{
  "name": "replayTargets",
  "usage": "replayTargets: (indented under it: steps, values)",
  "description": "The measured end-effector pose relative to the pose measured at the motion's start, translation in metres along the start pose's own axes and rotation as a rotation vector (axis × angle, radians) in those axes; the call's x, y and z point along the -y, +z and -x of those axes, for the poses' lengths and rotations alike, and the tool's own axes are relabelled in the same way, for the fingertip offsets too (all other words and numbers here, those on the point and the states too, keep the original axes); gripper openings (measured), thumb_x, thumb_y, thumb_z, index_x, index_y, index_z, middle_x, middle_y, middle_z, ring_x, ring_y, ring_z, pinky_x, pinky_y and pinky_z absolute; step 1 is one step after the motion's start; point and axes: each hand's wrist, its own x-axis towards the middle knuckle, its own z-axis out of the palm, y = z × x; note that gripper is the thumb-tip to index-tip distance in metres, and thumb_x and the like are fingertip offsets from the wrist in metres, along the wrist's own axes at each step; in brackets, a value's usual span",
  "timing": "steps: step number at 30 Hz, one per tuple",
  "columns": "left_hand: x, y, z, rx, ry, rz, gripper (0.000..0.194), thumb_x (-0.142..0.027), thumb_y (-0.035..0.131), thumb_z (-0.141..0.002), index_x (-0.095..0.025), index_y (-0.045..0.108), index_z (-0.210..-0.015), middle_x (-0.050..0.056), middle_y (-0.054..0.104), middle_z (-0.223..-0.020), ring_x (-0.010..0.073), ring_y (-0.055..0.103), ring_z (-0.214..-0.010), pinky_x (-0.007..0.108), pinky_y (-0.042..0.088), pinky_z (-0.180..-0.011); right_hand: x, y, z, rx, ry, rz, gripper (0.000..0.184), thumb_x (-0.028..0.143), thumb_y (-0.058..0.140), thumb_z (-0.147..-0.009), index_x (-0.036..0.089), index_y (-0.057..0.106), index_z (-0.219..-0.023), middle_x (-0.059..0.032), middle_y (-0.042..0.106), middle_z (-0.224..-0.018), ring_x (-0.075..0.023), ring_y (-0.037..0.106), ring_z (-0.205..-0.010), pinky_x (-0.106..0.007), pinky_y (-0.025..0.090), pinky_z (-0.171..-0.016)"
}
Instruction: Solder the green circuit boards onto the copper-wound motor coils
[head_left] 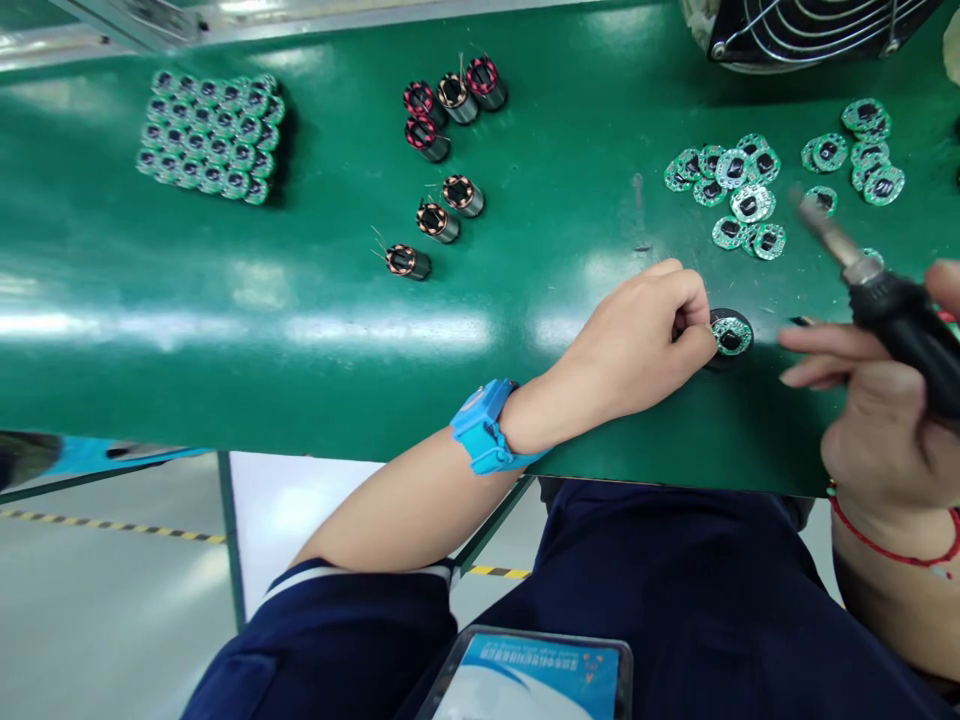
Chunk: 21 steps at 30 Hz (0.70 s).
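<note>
My left hand (652, 335), with a blue wrist strap (484, 425) at its wrist, is closed at the left edge of a round green circuit board (732, 337). The board sits in a dark round base on the bench, and the fingertips are partly hidden. In my right hand (877, 430) is a soldering iron (892, 300) with a black handle. Its blurred metal tip points up and left, over the loose boards and apart from the board at my left fingers. A red string bracelet circles the right wrist.
Loose round circuit boards (752, 203) lie beyond my hands, with more boards (870, 160) farther right. Several wound motor stators (437, 222) stand mid-bench. At the far left is a block of stacked boards (210, 135). A fan (817, 30) stands at the back right.
</note>
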Motion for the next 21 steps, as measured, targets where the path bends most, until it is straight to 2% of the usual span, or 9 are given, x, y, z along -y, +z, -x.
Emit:
replayTargets:
  steps: [2, 5, 8, 12, 14, 17, 19, 21]
  values:
    - [0.0, 0.0, 0.0, 0.001, 0.0, 0.003, 0.016, -0.003, 0.048, -0.076, -0.016, 0.048, -0.066, -0.001, 0.048, -0.069, 0.0093, 0.044, -0.068, 0.026, 0.035, -0.061, 0.001, 0.007, -0.004, 0.043, -0.066, 0.109, 0.046, 0.015, 0.057, -0.089, 0.033, 0.053, -0.131, 0.0, 0.063, -0.115, -0.0148, 0.07, -0.089, -0.029, 0.057, -0.074]
    - [0.002, 0.001, 0.0, 0.003, 0.007, 0.009, 0.015, -0.004, 0.048, -0.075, -0.016, 0.049, -0.067, -0.001, 0.049, -0.071, 0.0095, 0.044, -0.069, 0.026, 0.035, -0.062, -0.002, 0.012, -0.006, 0.241, -0.083, 0.209, 0.056, 0.017, 0.068, -0.08, 0.029, 0.049, -0.132, -0.0017, 0.067, -0.108, -0.0211, 0.067, -0.098, -0.041, 0.053, -0.091]
    - [0.004, -0.001, 0.0, 0.019, 0.036, 0.023, 0.013, -0.004, 0.049, -0.075, -0.015, 0.05, -0.068, -0.001, 0.05, -0.072, 0.0095, 0.044, -0.068, 0.025, 0.036, -0.062, -0.007, 0.015, -0.005, 0.345, -0.079, 0.247, 0.069, 0.021, 0.074, -0.076, 0.03, 0.042, -0.136, -0.0045, 0.065, -0.114, -0.0245, 0.062, -0.104, -0.045, 0.053, -0.089]
    - [0.01, -0.007, 0.001, 0.064, 0.117, 0.064, 0.013, -0.005, 0.047, -0.078, -0.016, 0.052, -0.072, 0.0, 0.049, -0.076, 0.0095, 0.045, -0.07, 0.024, 0.039, -0.064, -0.008, 0.017, -0.005, 0.337, -0.076, 0.263, 0.064, 0.018, 0.068, -0.08, 0.032, 0.042, -0.135, -0.0036, 0.065, -0.11, -0.0216, 0.063, -0.099, -0.042, 0.053, -0.087]
    - [0.012, -0.008, 0.001, 0.096, 0.17, 0.069, 0.012, -0.007, 0.048, -0.078, -0.016, 0.053, -0.084, 0.002, 0.052, -0.087, 0.011, 0.048, -0.078, 0.025, 0.043, -0.07, -0.007, 0.018, -0.006, 0.32, -0.096, 0.239, 0.065, 0.017, 0.068, -0.079, 0.033, 0.041, -0.136, -0.0036, 0.065, -0.11, -0.0218, 0.063, -0.1, -0.042, 0.053, -0.088]
    - [0.015, -0.004, 0.001, 0.16, 0.266, -0.015, 0.031, -0.012, 0.053, -0.079, -0.016, 0.05, -0.11, 0.008, 0.052, -0.108, 0.0177, 0.048, -0.099, 0.033, 0.044, -0.086, -0.008, 0.016, -0.006, 0.295, -0.141, 0.203, 0.068, 0.014, 0.069, -0.077, 0.032, 0.04, -0.136, -0.004, 0.064, -0.111, -0.0223, 0.063, -0.102, -0.044, 0.053, -0.09]
    - [0.016, 0.001, 0.0, 0.173, 0.301, -0.093, 0.03, -0.015, 0.054, -0.081, -0.015, 0.051, -0.111, 0.01, 0.052, -0.109, 0.0208, 0.046, -0.104, 0.037, 0.042, -0.091, -0.009, 0.015, -0.004, 0.279, -0.151, 0.186, 0.066, 0.015, 0.07, -0.077, 0.033, 0.042, -0.134, -0.004, 0.064, -0.11, -0.0225, 0.063, -0.101, -0.044, 0.054, -0.089]
    - [0.016, 0.005, -0.003, 0.162, 0.311, -0.111, 0.022, -0.017, 0.052, -0.084, -0.014, 0.055, -0.105, 0.009, 0.053, -0.103, 0.0203, 0.047, -0.1, 0.035, 0.042, -0.089, -0.01, 0.014, -0.002, 0.25, -0.108, 0.162, 0.063, 0.016, 0.071, -0.076, 0.032, 0.044, -0.131, -0.0045, 0.063, -0.111, -0.0227, 0.063, -0.102, -0.044, 0.055, -0.089]
